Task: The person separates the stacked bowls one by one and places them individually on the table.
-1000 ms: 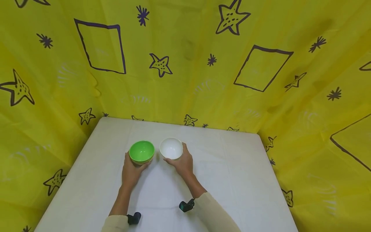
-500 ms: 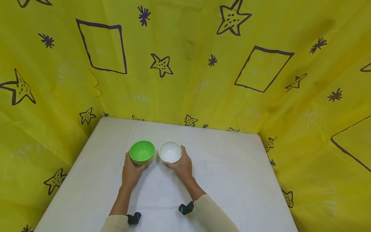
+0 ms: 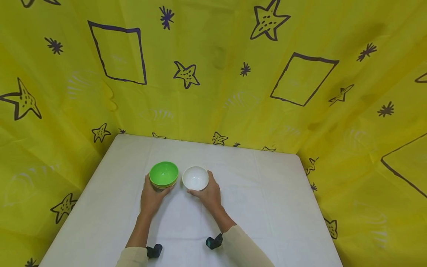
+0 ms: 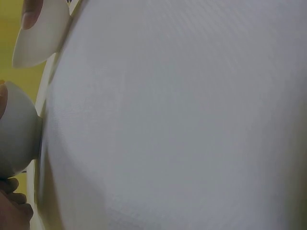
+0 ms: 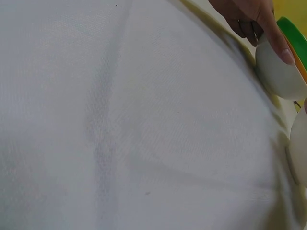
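Note:
My left hand (image 3: 152,198) grips a nested stack of bowls from its near side, thumb on the right. A green bowl (image 3: 164,174) is uppermost, with an orange rim (image 5: 293,51) under it and a white bowl (image 5: 278,72) outermost at the bottom. Just right of the stack, my right hand (image 3: 210,193) holds a single white bowl (image 3: 195,178) by its right and near sides, fingers around the far right wall. This bowl stands upright and shows nothing inside. A narrow gap separates it from the stack. In the left wrist view, both the stack's white bowl (image 4: 19,129) and the single one appear close over the tabletop.
A white cloth-covered table (image 3: 267,207) spreads around both hands. Yellow curtains (image 3: 213,111) with stars and frames drawn on them enclose its back and sides. Small black wrist cameras hang by the left cuff (image 3: 132,256) and the right cuff (image 3: 245,244).
My right hand has brought the single white bowl nearer to me and slightly left. The left hand and its stack have stayed almost still.

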A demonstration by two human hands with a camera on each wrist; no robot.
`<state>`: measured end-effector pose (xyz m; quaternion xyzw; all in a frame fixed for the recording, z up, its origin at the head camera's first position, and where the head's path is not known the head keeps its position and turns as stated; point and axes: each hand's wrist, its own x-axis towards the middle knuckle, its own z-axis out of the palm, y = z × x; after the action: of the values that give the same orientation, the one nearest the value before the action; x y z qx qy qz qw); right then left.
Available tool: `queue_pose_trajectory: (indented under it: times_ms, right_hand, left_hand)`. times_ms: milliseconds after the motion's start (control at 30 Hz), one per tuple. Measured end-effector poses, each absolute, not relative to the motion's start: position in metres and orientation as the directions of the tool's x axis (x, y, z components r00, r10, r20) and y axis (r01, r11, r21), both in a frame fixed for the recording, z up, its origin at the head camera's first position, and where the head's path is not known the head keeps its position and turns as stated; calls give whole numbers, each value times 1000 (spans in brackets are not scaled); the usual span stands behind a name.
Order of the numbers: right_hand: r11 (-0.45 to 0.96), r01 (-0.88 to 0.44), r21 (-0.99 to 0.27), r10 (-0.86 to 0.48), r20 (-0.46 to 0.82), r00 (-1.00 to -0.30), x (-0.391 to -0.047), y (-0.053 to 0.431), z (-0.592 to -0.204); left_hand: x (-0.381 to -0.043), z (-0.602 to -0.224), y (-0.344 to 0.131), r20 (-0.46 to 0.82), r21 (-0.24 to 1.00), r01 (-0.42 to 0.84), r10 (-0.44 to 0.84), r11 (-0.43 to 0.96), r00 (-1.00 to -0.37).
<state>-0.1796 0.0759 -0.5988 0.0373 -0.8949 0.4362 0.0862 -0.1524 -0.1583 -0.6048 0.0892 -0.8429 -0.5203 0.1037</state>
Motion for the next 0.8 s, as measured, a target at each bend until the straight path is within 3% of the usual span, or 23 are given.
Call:
queue_pose_trajectory:
  times_ms: [800]
  right_hand:
    - [707, -111, -698, -41, 116, -992, -181, 75, -588]
  left_hand:
    - [-156, -607, -161, 39, 891, -81, -252, 447, -967]
